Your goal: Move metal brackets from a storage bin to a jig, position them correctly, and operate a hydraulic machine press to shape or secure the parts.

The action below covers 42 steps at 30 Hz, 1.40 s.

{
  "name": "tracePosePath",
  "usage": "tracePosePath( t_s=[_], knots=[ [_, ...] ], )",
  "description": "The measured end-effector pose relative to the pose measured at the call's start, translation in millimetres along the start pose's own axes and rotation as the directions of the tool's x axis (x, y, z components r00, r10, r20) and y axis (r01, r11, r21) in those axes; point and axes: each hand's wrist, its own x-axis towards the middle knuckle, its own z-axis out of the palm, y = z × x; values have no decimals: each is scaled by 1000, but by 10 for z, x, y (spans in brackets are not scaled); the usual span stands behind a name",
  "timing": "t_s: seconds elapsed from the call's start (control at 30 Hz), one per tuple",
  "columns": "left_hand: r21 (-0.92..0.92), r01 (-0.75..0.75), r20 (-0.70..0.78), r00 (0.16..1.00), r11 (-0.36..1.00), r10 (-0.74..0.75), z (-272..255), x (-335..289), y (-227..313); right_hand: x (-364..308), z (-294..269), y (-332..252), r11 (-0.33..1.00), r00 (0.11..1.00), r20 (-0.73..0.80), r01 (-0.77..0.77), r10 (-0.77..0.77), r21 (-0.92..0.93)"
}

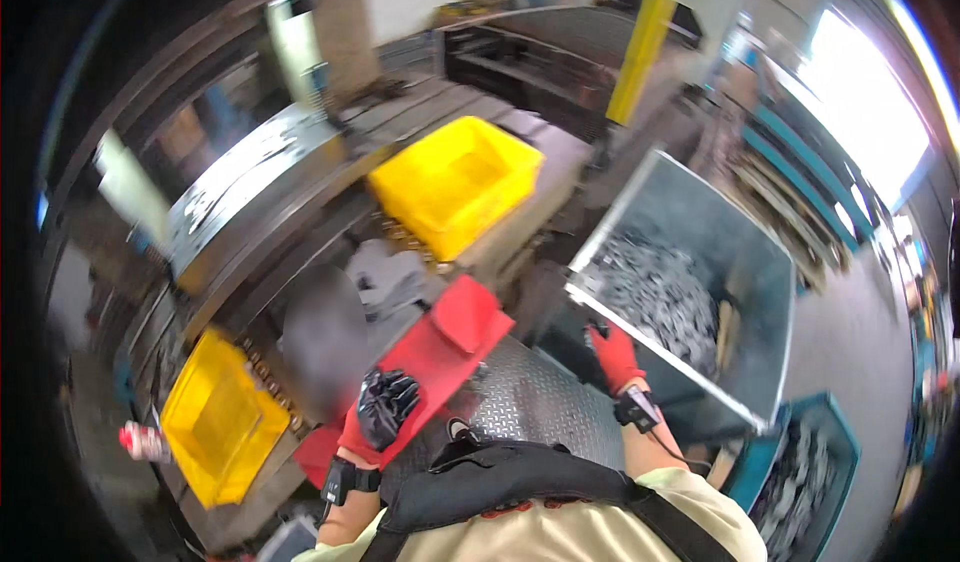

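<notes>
A: Where is the red tray, and how does it lie?

B: It lies on the worktop just left of the grey metal bin, between that bin and the lower yellow crate. Its long axis runs diagonally, from the person's near left up toward the bin, and the raised end points to the upper yellow crate.

A: Why is the left hand on it?

B: I think it steadies the tray. The gloved fingers are curled on its near edge, closed on it.

A: And the right hand?

B: It rests at the bin's near rim, beside the heap of small metal parts. It looks closed on the rim, perhaps for support, but I cannot tell for sure.
</notes>
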Motion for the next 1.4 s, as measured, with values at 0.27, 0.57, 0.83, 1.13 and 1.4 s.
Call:
tracePosePath(
  t_s=[0.27, 0.57, 0.83, 1.13, 1.4],
  knots=[
    [234, 295, 171, 926, 926, -338, 1059, -2, -1865, -1515, -1125, 1489, 944, 943, 197, -297, 267, 141],
    [649, 492, 106, 696, 580, -710, 1813, -463, -4010, -3627, -2624, 3113, 836, 843, -28, -528, 538, 149],
    [871, 420, 41, 455, 255, -889, 2817, -760, -5690, -5581, -3112, 3977, 539, 417, -347, -716, 840, 445],
    [951, 285, -121, -9, -118, -993, 3345, -1112, -7957, -6648, -3155, 4374, 131, 10, -187, -754, 982, 644],
    [941, 273, -154, -179, -199, -972, 4052, -1084, -9508, -6917, -3824, 5187, -28, -240, -218, -730, 946, 683]
  ],
)
